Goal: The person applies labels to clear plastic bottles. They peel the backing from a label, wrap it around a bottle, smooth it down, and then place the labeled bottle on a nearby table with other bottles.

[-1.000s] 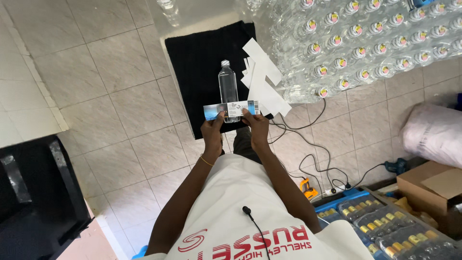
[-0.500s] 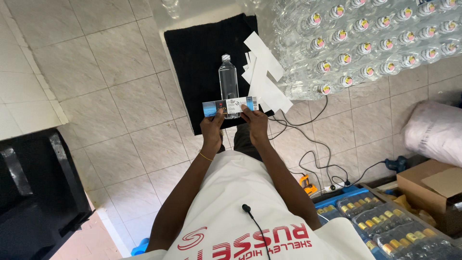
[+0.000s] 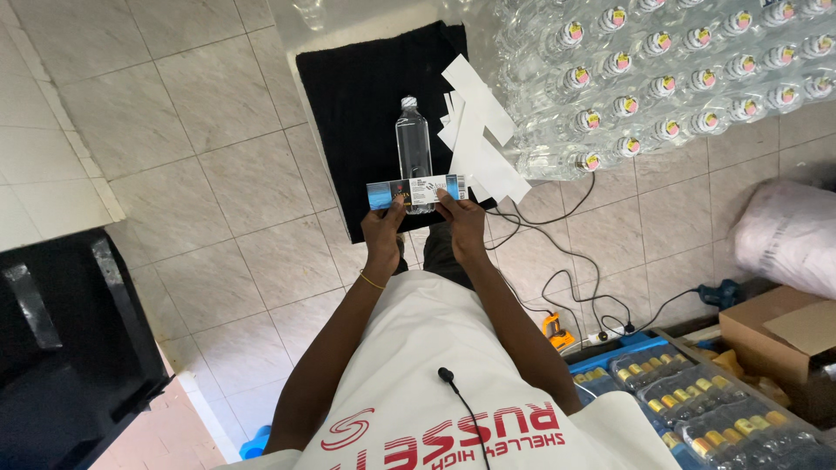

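Both hands hold a printed label strip flat against a clear plastic bottle lying on a black mat.

The left hand [image 3: 383, 231] and right hand [image 3: 463, 224] each pinch the lower edge of the blue-and-white label strip [image 3: 416, 191], fingers closed on it, thumbs on top. The strip lies crosswise over the base end of the clear bottle [image 3: 413, 148], which lies lengthwise on the black mat [image 3: 348, 113], cap pointing towards the mat's far edge. A loose pile of white backing strips [image 3: 483, 139] lies at the mat's right edge, spilling onto the tiled floor [image 3: 200, 174]. Shrink-wrapped packs of bottles [image 3: 662, 78] are stacked just beyond that pile. Black cables [image 3: 566, 261] trail across the floor near the mat's near right corner.
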